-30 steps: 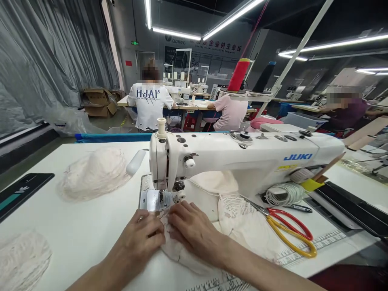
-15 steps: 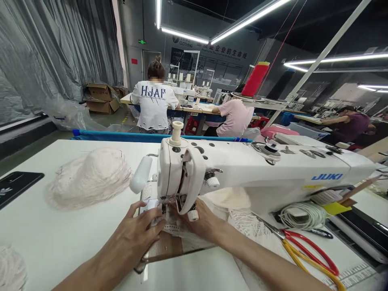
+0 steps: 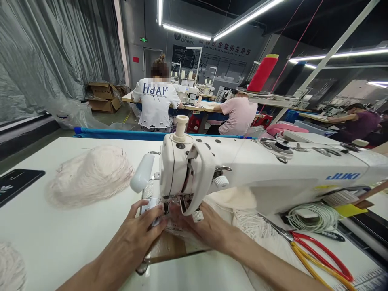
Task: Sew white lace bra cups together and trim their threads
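A white sewing machine (image 3: 182,169) stands before me, with pale lace fabric (image 3: 178,229) under its needle area. My left hand (image 3: 142,228) rests on the machine bed left of the presser foot (image 3: 166,208). Its index finger and thumb are apart at the edge of the lace, and the hand is open. To the right of the needle, my right hand (image 3: 209,226) lies low over the lace with fingers stretched towards the foot. The machine head and its guard partly hide those fingers. More pale fringed fabric (image 3: 254,226) spreads beneath and behind my right forearm.
Left on the white table lie a heap of pale fringed pieces (image 3: 93,176) and a black phone (image 3: 20,184). Red-and-yellow-handled scissors (image 3: 321,254) and a coiled pale cord (image 3: 313,216) lie right. Beyond, people sit at other machines, one in a white shirt (image 3: 156,105).
The view has shifted slightly, so the machine appears a little larger and further right. My right fingers have moved a little over the lace; my left hand stays nearly in place.
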A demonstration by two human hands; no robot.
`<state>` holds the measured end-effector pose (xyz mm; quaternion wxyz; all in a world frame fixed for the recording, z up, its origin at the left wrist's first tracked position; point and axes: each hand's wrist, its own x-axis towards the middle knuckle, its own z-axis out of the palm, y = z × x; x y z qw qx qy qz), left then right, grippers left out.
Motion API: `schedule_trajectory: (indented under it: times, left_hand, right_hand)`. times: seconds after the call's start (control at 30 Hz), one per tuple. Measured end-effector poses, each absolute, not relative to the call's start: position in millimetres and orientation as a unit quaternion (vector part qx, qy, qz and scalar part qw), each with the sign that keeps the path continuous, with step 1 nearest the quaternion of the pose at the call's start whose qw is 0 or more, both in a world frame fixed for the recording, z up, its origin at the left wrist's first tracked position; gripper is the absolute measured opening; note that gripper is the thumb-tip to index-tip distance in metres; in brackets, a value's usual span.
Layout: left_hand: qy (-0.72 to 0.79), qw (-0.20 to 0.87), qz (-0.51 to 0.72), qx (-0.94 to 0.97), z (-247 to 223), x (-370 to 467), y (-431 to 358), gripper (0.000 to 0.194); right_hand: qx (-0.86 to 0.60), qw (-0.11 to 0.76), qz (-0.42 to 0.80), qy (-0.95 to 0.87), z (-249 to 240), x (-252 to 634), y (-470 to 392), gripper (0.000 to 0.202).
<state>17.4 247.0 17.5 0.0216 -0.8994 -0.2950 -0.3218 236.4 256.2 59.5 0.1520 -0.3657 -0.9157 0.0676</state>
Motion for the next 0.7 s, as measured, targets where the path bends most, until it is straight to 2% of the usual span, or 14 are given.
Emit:
schedule_trajectory:
  times: [0.17,0.27,0.7]
  left_hand:
    - [-0.265,0.027,-0.352,-0.897,21,19,246,0.024]
    - [-0.26,0.031,-0.351,-0.899,22,20,246,0.028]
    - [-0.276,-0.001,-0.34,-0.899,20,19,245,0.033]
  right_hand:
    - [-0.32,0.15,0.057,-0.934,53,237,224,0.039]
    - [-0.332,0.146,0.026,-0.931,46,237,216,0.045]
    - [-0.313,0.165,-0.002,-0.935,38,241,219,0.045]
